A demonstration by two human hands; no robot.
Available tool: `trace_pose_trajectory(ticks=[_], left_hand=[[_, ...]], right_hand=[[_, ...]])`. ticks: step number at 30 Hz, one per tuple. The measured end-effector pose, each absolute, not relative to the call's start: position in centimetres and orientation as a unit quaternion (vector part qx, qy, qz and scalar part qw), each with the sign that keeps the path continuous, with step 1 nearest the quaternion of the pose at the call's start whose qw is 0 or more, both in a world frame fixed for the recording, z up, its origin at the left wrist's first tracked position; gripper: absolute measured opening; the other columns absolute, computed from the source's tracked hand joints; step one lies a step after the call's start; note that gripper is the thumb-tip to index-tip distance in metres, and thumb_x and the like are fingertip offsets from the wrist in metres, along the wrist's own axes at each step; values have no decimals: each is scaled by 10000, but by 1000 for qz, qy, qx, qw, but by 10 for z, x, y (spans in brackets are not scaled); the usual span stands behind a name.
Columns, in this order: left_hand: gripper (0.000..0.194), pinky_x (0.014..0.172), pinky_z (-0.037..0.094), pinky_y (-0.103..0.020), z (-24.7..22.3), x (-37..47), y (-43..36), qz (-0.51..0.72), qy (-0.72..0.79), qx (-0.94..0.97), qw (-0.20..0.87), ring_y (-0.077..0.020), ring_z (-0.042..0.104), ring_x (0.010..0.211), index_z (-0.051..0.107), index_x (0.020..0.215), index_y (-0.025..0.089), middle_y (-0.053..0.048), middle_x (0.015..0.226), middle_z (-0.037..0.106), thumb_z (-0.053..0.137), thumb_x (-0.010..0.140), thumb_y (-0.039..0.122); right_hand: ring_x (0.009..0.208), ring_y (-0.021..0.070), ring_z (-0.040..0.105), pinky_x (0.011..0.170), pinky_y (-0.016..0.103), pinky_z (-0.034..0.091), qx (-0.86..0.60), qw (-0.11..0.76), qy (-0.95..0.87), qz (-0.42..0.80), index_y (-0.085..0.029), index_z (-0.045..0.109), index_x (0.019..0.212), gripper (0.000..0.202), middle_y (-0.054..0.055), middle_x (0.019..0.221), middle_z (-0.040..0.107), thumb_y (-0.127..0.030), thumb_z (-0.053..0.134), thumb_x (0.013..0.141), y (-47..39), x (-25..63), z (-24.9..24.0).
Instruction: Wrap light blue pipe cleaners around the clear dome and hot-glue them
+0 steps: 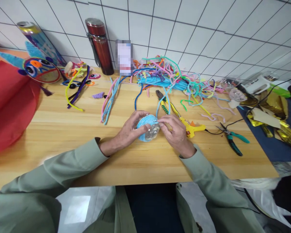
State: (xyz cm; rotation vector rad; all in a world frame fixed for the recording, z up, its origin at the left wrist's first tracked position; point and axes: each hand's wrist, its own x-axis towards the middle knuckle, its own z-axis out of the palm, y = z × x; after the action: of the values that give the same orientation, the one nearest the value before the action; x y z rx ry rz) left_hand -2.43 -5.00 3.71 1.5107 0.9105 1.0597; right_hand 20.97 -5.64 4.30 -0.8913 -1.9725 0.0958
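My left hand (129,132) is closed around a clear ball (153,132), its thumb lying across the front. Light blue pipe cleaner (145,121) is wound in rows over the ball's left and upper part, while the lower right shows bare, see-through plastic. At the ball's right edge, my right hand (174,132) pinches a light blue pipe cleaner (157,108), whose bent length rises above the fingers. What lies exactly between the fingertips is partly hidden. Just beyond this hand are a yellow hot glue gun (195,127) and pliers with yellow-green handles (163,103).
A tangled heap of pipe cleaners (165,81) lies along the tiled wall. Teal-handled pliers (235,139) rest at right near a black cord. Behind stand a red thermos (100,48) and a phone (124,60). At left are a fish-like craft (41,69) and red fabric (12,106).
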Motion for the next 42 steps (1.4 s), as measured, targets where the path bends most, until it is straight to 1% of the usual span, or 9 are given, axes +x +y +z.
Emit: trace_pose_trajectory(ticks=[7, 12, 18, 24, 28, 32, 37, 40, 42], left_hand=[[556, 1111, 519, -410, 32, -26, -50, 444, 362, 647, 504, -283, 634, 1276, 632, 1324, 234, -98, 1327, 648, 800, 936, 594], [540, 1121, 507, -403, 36, -26, -51, 433, 362, 655, 502, -281, 626, 1289, 622, 1331, 228, -100, 1338, 647, 771, 960, 591], [536, 1078, 520, -391, 37, -25, -51, 434, 369, 647, 506, -280, 634, 1248, 638, 1306, 233, -96, 1310, 666, 777, 944, 602], [469, 1085, 528, -395, 39, -26, -50, 430, 373, 646, 509, -265, 633, 1206, 638, 1265, 237, -84, 1274, 665, 787, 938, 539], [425, 1171, 501, -418, 52, -29, -52, 397, 368, 669, 509, -266, 621, 1278, 629, 1286, 241, -83, 1320, 654, 767, 951, 464], [393, 1092, 549, -392, 62, -29, -56, 348, 389, 663, 537, -261, 639, 1280, 617, 1291, 240, -83, 1347, 665, 732, 978, 447], [457, 1047, 564, -377, 48, -25, -52, 429, 408, 587, 552, -261, 651, 1233, 623, 1278, 251, -59, 1297, 704, 760, 924, 505], [468, 993, 587, -385, 36, -22, -44, 508, 400, 470, 601, -257, 690, 1178, 614, 1279, 262, -61, 1323, 715, 687, 941, 577], [478, 980, 604, -429, 31, -18, -41, 490, 389, 431, 650, -285, 722, 1143, 642, 1225, 237, -87, 1266, 753, 617, 964, 635]], right_hand=[[932, 225, 802, 856, 399, 646, -364, 467, -806, 27, -287, 750, 1065, 153, 24, 973, 840, -153, 677, 1048, -55, 210, 42], [962, 229, 801, 890, 413, 654, -356, 474, -804, 42, -297, 770, 1092, 210, 26, 999, 840, -117, 686, 1022, -55, 211, 40], [994, 234, 805, 894, 433, 671, -373, 457, -807, 44, -298, 767, 1079, 189, 42, 1033, 834, -140, 673, 1037, -58, 211, 42], [971, 228, 803, 882, 425, 667, -372, 456, -807, 37, -300, 768, 1070, 198, 33, 1003, 832, -135, 661, 1046, -58, 210, 42], [981, 226, 799, 884, 415, 660, -366, 459, -809, 35, -292, 766, 1069, 203, 35, 1010, 832, -124, 655, 1047, -57, 212, 41], [967, 231, 795, 868, 424, 657, -359, 461, -811, 22, -289, 762, 1081, 200, 42, 1011, 831, -125, 653, 1046, -58, 211, 41], [1107, 284, 795, 983, 503, 644, -380, 464, -800, 8, -319, 758, 1208, 216, 58, 1146, 841, -214, 728, 1022, -55, 223, 57], [1153, 301, 785, 1036, 521, 625, -442, 489, -751, -40, -313, 763, 1219, 212, 68, 1178, 839, -243, 717, 1025, -48, 254, 66], [1120, 304, 789, 1005, 516, 631, -490, 457, -740, -56, -297, 772, 1190, 188, 71, 1135, 844, -248, 681, 1033, -44, 283, 65]])
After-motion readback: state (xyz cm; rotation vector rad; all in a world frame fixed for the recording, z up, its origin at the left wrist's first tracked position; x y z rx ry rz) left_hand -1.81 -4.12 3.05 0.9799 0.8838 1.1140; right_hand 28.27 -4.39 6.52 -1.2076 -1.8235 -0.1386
